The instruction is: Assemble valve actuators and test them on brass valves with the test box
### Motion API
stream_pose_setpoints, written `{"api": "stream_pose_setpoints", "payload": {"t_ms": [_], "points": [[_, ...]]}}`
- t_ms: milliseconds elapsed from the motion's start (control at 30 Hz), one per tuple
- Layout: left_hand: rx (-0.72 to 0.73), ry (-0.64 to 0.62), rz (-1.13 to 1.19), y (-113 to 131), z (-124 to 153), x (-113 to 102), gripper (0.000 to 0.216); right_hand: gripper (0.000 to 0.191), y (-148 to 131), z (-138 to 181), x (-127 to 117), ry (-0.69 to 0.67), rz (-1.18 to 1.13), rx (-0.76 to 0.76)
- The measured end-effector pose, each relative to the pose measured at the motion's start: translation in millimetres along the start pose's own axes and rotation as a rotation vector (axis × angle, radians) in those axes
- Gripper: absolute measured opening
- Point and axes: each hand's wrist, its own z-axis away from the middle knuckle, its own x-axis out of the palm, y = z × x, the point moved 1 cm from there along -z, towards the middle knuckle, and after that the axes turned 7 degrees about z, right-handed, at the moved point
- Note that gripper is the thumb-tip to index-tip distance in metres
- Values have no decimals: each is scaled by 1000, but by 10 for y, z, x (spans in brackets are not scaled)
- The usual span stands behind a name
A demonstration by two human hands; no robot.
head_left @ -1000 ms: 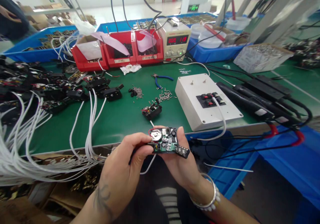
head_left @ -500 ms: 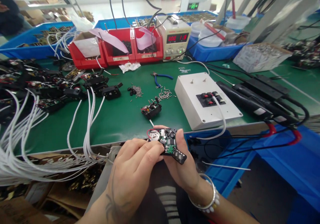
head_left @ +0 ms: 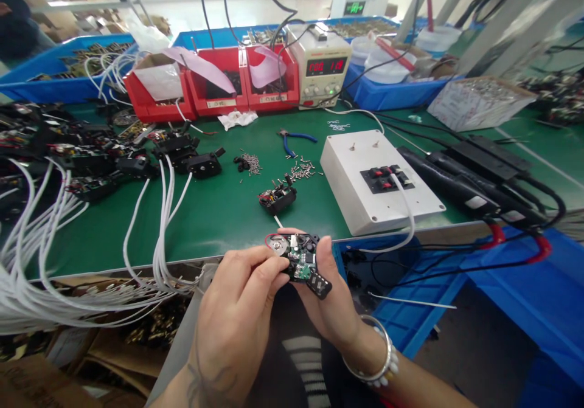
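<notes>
Low in front of the table edge I hold a small black-cased electronic assembly (head_left: 305, 256) with a green circuit board, a round silver motor, a red wire and a black flap at its lower right. My right hand (head_left: 335, 301) cradles it from below and the right, thumb raised along its side. The fingers of my left hand (head_left: 244, 295) are bent together against its left and lower edge; whether they pinch a small part is hidden. Just beyond lies a similar black assembly (head_left: 277, 199) on the green table (head_left: 219, 213), with a white cable running toward my hands.
A white switch box (head_left: 351, 183) stands right of my hands. Loose screws (head_left: 301, 169) and blue-handled cutters (head_left: 296, 140) lie ahead. Red bins (head_left: 219, 104) and a power supply (head_left: 319, 70) line the back. More black assemblies (head_left: 95, 159) with white cables (head_left: 41, 238) crowd the left.
My left fingers have drawn back slightly to the left, showing more of the circuit board. The assembly is turned a little, and the power supply's red digits have changed.
</notes>
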Motion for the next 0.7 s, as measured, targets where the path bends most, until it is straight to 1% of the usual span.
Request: {"api": "stream_pose_setpoints", "payload": {"t_ms": [167, 233, 300, 400, 467, 567, 633, 667, 700], "points": [[-19, 20, -44, -25, -22, -13, 8, 59, 53, 42, -48, -25, 95, -38], [1, 8, -58, -39, -42, -29, 7, 58, 53, 52, -46, -26, 76, -25], [51, 3, -91, -46, -66, -35, 8, 60, 40, 54, -30, -10, -11, 23], [170, -15, -206, -42, -102, -3, 25, 63, 10, 55, 16, 0, -136, 162], [234, -29, -238, -35, -119, 31, 29, 62, -11, 59, 55, -17, -177, 225], [304, -24, -171, -36, -131, 62, 21, 55, -46, 53, 92, -33, -231, 237], [325, -44, -117, -81, -148, 73, 22, 53, -71, 24, 88, -12, -244, 229], [307, -75, -68, -134, -168, 83, 24, 53, -86, 3, 77, 10, -239, 217], [242, -99, -10, -217, -200, 97, 25, 54, -102, -21, 62, 37, -222, 202]]}}
